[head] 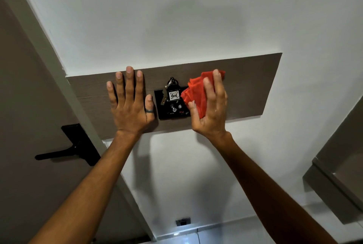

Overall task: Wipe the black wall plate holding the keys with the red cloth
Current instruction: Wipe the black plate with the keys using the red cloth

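Observation:
A black wall plate [167, 113] is mounted on a brown wooden panel [251, 86] on the white wall. Keys with a tag reading 406 [173, 94] hang from its top. My right hand [211, 110] grips a crumpled red cloth [196, 94] and presses it against the plate's right edge, hiding that side. Flat on the panel just left of the plate rests my left hand [129, 104], fingers spread, a dark ring on the thumb, holding nothing.
A brown door with a black lever handle [66, 148] stands at the left, beside its pale frame. A grey-brown cabinet or ledge [337, 181] juts in at the right. A small wall outlet [183, 221] sits low near the tiled floor.

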Available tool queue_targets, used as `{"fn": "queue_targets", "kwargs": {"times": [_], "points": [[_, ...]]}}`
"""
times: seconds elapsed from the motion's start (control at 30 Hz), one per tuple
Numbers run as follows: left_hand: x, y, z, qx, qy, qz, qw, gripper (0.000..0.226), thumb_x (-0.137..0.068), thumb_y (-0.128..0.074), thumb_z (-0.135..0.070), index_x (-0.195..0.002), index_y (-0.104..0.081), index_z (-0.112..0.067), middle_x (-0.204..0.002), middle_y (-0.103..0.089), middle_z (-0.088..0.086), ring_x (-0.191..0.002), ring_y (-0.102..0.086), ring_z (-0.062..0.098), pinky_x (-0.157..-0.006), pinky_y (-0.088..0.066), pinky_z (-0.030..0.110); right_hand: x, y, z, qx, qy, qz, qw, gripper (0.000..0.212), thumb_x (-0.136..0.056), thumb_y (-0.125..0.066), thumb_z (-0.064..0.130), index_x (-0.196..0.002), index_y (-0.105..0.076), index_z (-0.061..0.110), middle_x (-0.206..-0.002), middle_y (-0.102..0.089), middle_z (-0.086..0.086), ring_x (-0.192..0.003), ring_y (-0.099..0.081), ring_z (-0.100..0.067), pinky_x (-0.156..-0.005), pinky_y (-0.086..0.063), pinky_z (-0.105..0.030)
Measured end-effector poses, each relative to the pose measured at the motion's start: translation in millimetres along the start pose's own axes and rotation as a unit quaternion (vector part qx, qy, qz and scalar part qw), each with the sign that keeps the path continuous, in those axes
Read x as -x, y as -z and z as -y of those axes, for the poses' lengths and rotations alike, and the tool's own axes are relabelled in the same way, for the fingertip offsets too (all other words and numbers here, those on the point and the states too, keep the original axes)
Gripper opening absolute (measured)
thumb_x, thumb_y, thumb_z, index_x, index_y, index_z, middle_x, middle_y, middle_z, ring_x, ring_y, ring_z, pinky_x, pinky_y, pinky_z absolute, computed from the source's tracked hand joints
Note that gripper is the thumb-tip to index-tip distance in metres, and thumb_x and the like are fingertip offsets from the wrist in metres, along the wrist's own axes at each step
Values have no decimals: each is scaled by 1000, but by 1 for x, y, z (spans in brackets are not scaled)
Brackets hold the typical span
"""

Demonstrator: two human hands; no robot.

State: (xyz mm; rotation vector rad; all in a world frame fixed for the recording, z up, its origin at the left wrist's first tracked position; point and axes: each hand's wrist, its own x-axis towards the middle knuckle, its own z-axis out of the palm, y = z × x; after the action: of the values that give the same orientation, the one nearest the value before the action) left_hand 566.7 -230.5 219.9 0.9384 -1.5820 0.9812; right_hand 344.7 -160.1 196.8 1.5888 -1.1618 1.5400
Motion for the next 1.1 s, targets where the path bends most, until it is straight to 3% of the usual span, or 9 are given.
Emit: {"fn": "queue_targets", "kwargs": {"times": [0.17,0.37,0.5,0.63,0.67,0.77,0.9,1.03,1.1], "points": [[3,0,1,2,3,5,1000,63,-106,-29,-35,-162,-16,-11,-164,-29,19,-158,4,25,-130,-1,49,-2,-15,7,109,7,-1,994,55,-107,-39,49,-158,-43,29,-167,-35,-11,-163,-15,-28,-132,-13,-53],[2,0,1,0,-1,6,1000,63,-106,-30,-35,-162,-17,-10,-166,-25,16,-158,3,26,-129,-2,50,39,-15,-28,172,140,-60,973,49,-104,-46,50,-145,-59,27,-150,-55,-9,-155,-36,-31,-125,-33,-51],[1,2,-1,-9,-9,0,1000,62,-106,-27,-35,-162,-18,-10,-169,-8,9,-159,3,26,-129,-3,50,33,6,-62,163,259,-16,952,50,-102,-50,46,-148,-58,28,-158,-51,-5,-153,-41,-30,-125,-34,-48],[-1,1,-1,-5,-6,5,1000,63,-106,-28,-35,-162,-18,-9,-168,-13,11,-158,4,26,-129,-2,50,10,-12,-18,119,45,-67,990,49,-106,-46,49,-150,-55,29,-163,-46,-6,-156,-35,-30,-129,-27,-49],[-1,2,-1,0,-1,7,1000,63,-105,-29,-34,-162,-18,-9,-166,-20,14,-158,4,26,-129,-2,50,12,-17,-5,114,21,-71,991,48,-107,-43,50,-147,-58,29,-160,-50,-6,-156,-35,-30,-128,-28,-50],[0,4,-2,9,2,11,1000,63,-104,-31,-33,-161,-19,-7,-162,-31,22,-158,6,25,-129,-1,50,9,-15,-8,124,114,-49,984,46,-108,-39,49,-137,-68,25,-150,-60,-8,-150,-43,-33,-124,-33,-50],[-1,6,-3,6,6,14,1000,63,-104,-30,-33,-161,-21,-6,-160,-34,24,-158,7,24,-128,-1,50,14,-34,24,108,-78,-119,984,39,-107,-47,43,-136,-68,26,-151,-58,-9,-157,-33,-29,-126,-32,-53],[-1,5,-2,2,4,16,1000,63,-104,-32,-32,-160,-22,-5,-159,-35,26,-158,7,24,-128,-1,50,9,-19,-8,125,80,-81,986,40,-107,-45,45,-134,-69,28,-144,-65,-9,-149,-43,-33,-121,-38,-51],[-2,6,-4,0,7,14,1000,63,-103,-32,-31,-159,-24,-4,-159,-35,26,-158,7,24,-129,-1,50,5,-14,-16,136,29,-99,985,39,-106,-48,43,-133,-70,26,-144,-64,-12,-148,-43,-35,-123,-36,-50]]}}
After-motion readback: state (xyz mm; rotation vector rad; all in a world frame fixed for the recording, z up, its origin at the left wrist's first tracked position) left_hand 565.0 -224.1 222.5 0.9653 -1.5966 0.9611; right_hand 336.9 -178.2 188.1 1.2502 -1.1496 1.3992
